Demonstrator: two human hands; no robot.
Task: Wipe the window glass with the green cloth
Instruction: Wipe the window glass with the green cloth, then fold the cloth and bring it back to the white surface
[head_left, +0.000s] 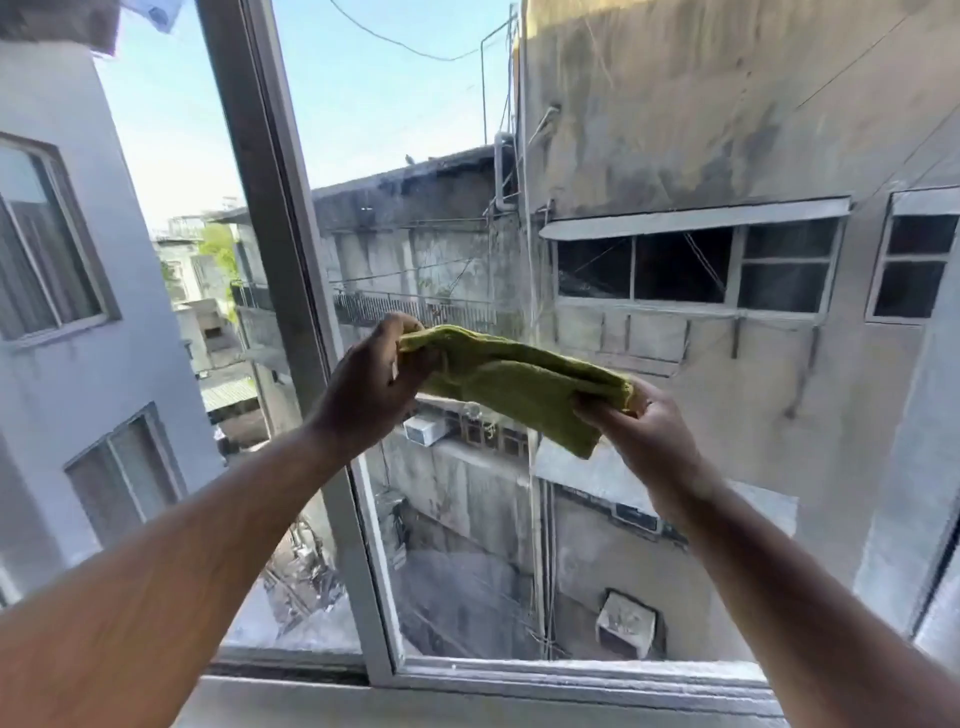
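A folded green cloth (514, 382) is stretched between both of my hands at the middle of the view. My left hand (371, 384) pinches its left end and my right hand (631, 431) grips its right end. The cloth hangs in the air in front of the window glass (675, 156), the large pane right of the grey upright frame (270, 182). I cannot tell whether the cloth touches the pane. The glass looks hazy and streaked over the building outside.
A second pane (171, 130) lies left of the upright frame. The bottom window rail and sill (519, 686) run across the foot of the view. Outside stand stained concrete buildings, windows and a deep alley below.
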